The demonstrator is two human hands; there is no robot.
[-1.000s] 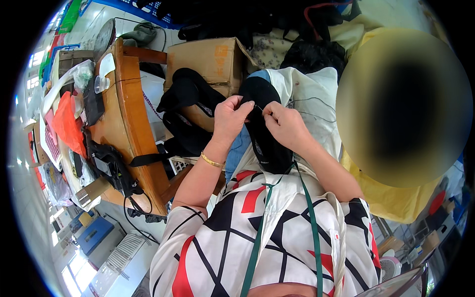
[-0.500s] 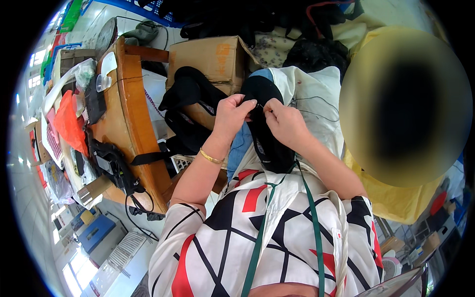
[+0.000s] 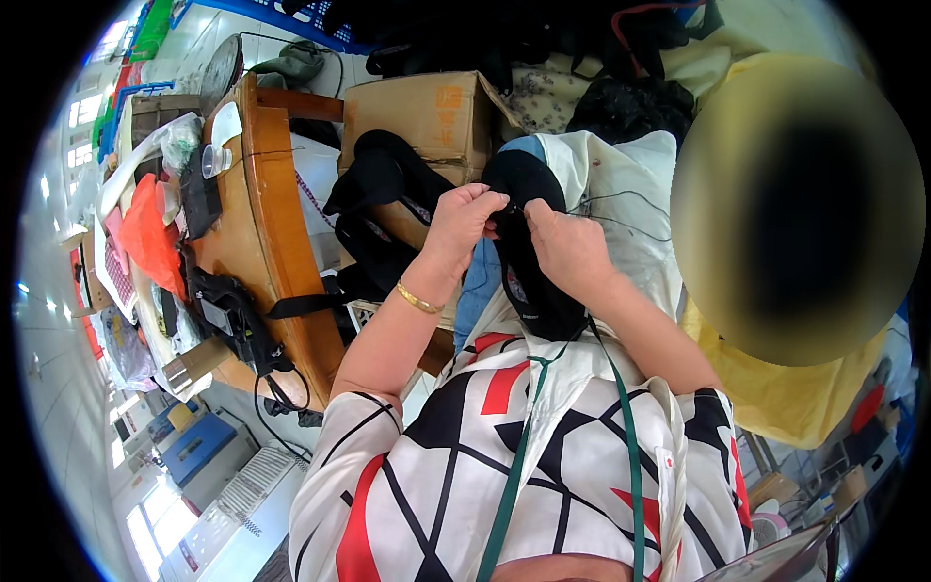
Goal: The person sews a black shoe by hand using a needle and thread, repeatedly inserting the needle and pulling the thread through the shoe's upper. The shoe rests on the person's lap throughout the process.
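Observation:
On my lap lies a black cloth shoe (image 3: 531,281), its patterned lining partly showing at the opening. My left hand (image 3: 458,225), with a gold bangle on its wrist, pinches at the shoe's upper edge. Close beside it, my right hand (image 3: 570,250) has its thumb and fingers pressed together over the same spot. A tiny dark or shiny bit shows between the fingertips, too small to name. Dark thread (image 3: 626,199) trails across the white cloth (image 3: 635,165) to the right of that hand. Left of my hands sit more black shoes (image 3: 373,184).
A cardboard box (image 3: 412,112) stands beyond the shoes. At left, a wooden table (image 3: 276,213) carries an orange-red bag (image 3: 150,233), a clear cup (image 3: 215,160) and a black bag (image 3: 228,315). Yellow cloth (image 3: 776,398) hangs at right, where a blurred oval hides part of the view.
My fingertips have parted slightly, the right hand turning a little and lowering. The whole view has shifted a bit; the shoe stays on my lap.

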